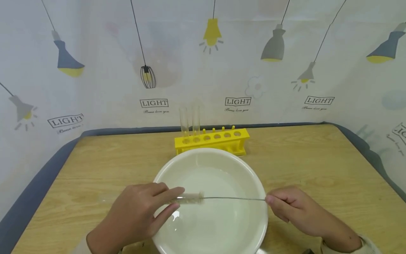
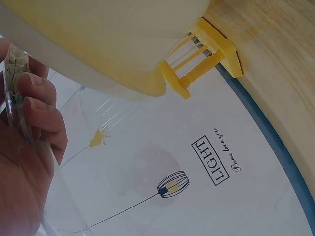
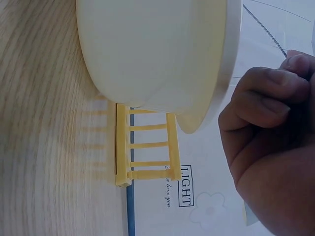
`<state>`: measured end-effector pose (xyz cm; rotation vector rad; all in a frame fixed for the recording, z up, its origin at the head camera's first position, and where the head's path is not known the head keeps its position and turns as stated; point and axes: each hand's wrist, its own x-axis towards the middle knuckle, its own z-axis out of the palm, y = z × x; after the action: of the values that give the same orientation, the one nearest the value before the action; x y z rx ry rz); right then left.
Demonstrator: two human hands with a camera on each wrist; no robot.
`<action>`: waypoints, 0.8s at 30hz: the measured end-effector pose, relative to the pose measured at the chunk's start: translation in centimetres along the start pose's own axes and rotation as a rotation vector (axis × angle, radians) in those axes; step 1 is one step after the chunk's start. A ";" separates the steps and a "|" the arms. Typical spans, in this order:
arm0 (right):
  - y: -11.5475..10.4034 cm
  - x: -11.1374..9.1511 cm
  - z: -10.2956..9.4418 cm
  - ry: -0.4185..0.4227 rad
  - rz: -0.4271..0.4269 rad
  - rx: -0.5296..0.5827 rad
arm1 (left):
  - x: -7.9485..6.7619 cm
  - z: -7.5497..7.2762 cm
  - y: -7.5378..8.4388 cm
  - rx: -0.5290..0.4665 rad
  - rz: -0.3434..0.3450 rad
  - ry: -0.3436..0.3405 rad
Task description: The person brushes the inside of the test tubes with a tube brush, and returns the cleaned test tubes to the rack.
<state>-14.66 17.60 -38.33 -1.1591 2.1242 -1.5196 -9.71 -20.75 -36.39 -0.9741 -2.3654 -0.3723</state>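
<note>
My left hand [image 1: 136, 211] grips a clear glass test tube [image 2: 11, 110], held sideways over the left part of a white basin [image 1: 261, 183]. The bristles of a test tube brush [image 1: 194, 198] sit at the tube's mouth, partly hidden by my fingers in the head view. From them a thin twisted wire handle [image 1: 234, 198] runs level to the right across the basin. At the basin's right rim my right hand [image 1: 296, 211] pinches the end of this wire, its other fingers curled in. Clear water with bright reflections appears to lie in the basin.
Behind the basin stands a yellow test tube rack [image 1: 211, 139]. Two clear test tubes [image 1: 196, 121] stand upright at its left end. The wooden table [image 1: 317, 158] ends at a back edge against a curtain [image 1: 190, 53] printed with lamps.
</note>
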 end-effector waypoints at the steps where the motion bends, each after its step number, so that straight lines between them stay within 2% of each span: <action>1: 0.0 0.0 0.0 -0.001 0.000 0.002 | 0.0 0.0 0.0 0.001 0.001 -0.001; 24: -0.1 0.1 0.3 -0.007 0.007 0.022 | -0.1 0.2 0.0 -0.020 0.021 0.008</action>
<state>-14.52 17.27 -38.36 -1.1471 2.0995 -1.5299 -9.74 -20.70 -36.59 -1.0039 -2.3472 -0.3919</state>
